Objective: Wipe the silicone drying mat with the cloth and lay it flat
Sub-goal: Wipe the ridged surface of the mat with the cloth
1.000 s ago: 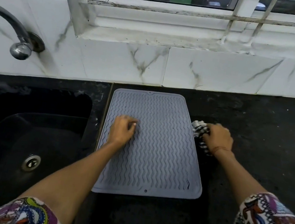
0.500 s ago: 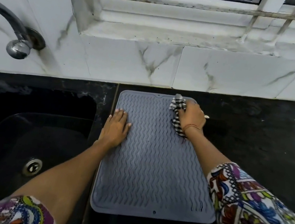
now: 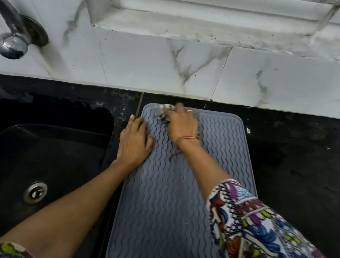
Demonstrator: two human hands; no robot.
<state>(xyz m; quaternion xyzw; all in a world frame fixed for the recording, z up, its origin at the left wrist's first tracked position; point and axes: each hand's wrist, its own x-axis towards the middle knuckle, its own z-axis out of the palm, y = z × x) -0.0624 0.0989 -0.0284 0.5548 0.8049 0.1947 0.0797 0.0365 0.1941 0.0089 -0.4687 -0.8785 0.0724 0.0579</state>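
A grey silicone drying mat [image 3: 164,213] with wavy ridges lies flat on the black counter just right of the sink. My right hand [image 3: 182,125] presses a black-and-white checked cloth [image 3: 164,111] onto the mat's far left corner; most of the cloth is hidden under the fingers. My left hand [image 3: 134,142] rests palm down, fingers spread, on the mat's left edge, just behind the right hand and holding nothing.
A black sink [image 3: 30,164] with a metal drain [image 3: 35,192] lies to the left, a chrome tap [image 3: 10,43] above it. A white marble-tiled wall [image 3: 261,85] and window ledge stand behind. Black counter [image 3: 305,174] stretches to the right.
My right hand has carried the cloth from the counter beside the mat's right edge onto the mat and across to its far left corner. My left hand slid to the mat's left edge and flattened.
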